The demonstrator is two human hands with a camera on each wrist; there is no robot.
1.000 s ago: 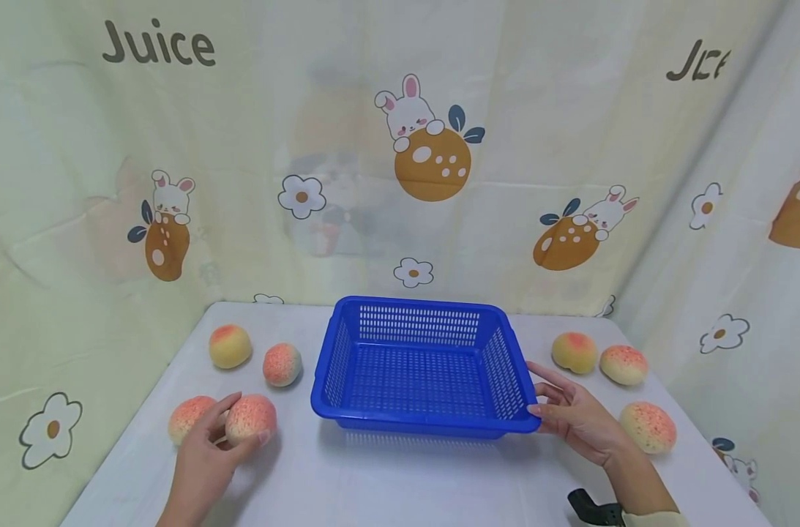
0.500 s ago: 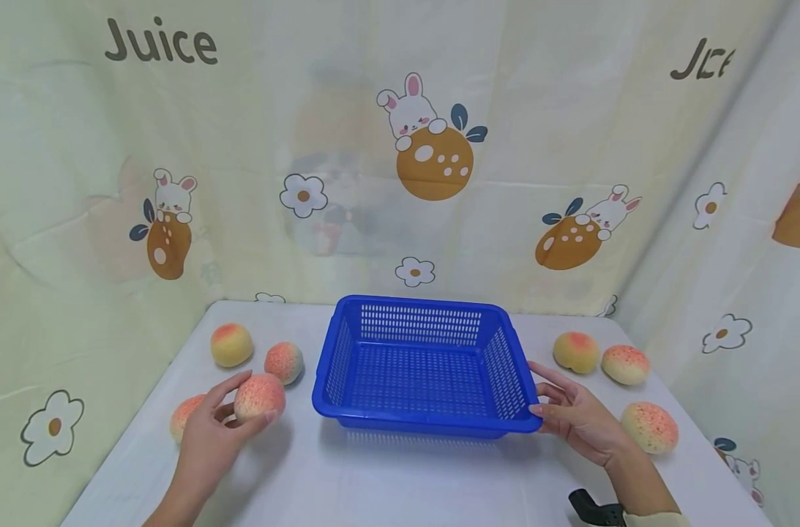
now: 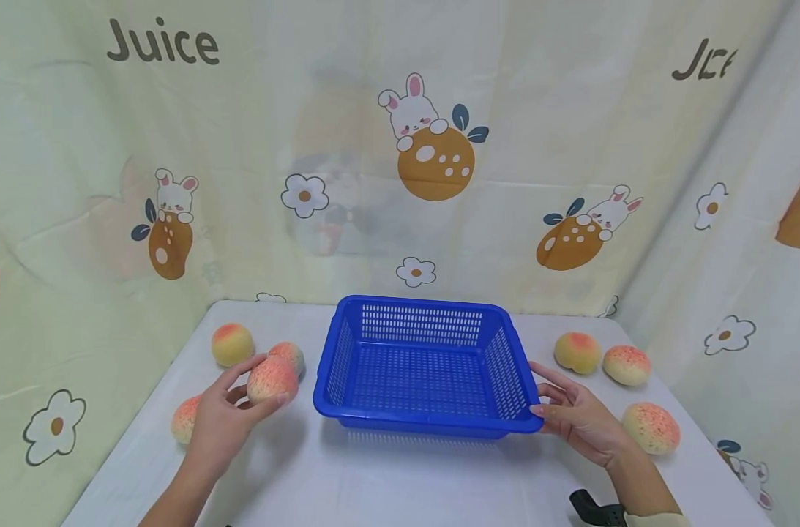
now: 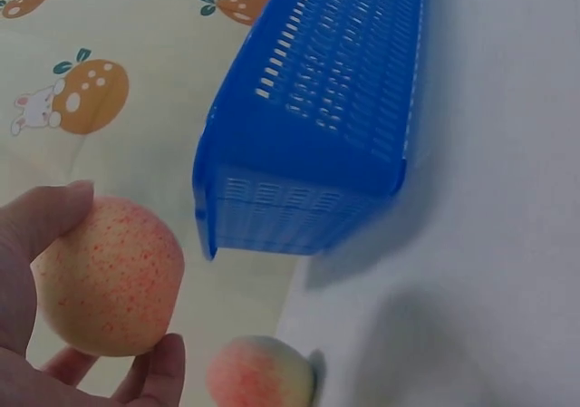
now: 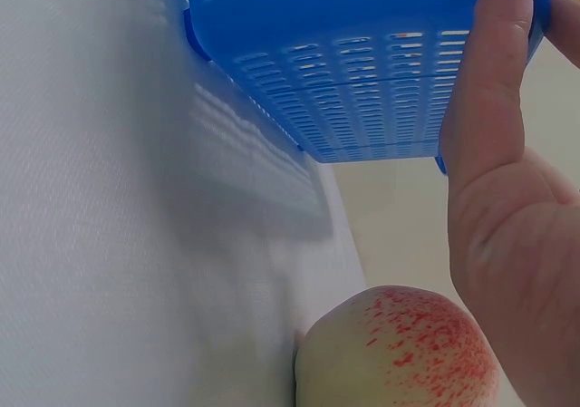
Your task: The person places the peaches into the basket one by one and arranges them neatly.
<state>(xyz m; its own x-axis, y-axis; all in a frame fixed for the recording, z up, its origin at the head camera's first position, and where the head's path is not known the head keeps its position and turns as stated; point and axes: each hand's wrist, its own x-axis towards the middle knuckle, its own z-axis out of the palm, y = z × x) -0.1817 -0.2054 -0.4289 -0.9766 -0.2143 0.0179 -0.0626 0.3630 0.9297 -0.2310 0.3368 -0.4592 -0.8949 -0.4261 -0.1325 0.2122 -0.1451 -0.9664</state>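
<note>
My left hand (image 3: 223,423) grips a speckled pink-and-cream peach (image 3: 272,382) between thumb and fingers, raised off the table. In the left wrist view this peach (image 4: 113,276) hangs apart from the basket's near end. Behind it, partly covered in the head view, a smaller pink-and-green peach (image 3: 289,353) lies on the table. At mid-table is a blue plastic basket (image 3: 426,423) with slotted walls and nothing inside. My right hand (image 3: 580,423) holds its right rim, thumb on the rim; the other fingertips are partly hidden in the right wrist view.
Left of the basket lie a yellow peach (image 3: 232,345) and a speckled peach (image 3: 185,419) partly behind my left hand. On the right are a yellow peach (image 3: 577,352) and two speckled ones, the nearer peach (image 3: 651,428) beside my right wrist. A printed curtain (image 3: 347,110) hangs behind.
My left hand has lifted the peach and carried it right and slightly away from me, towards the basket. My right hand and the basket keep their places.
</note>
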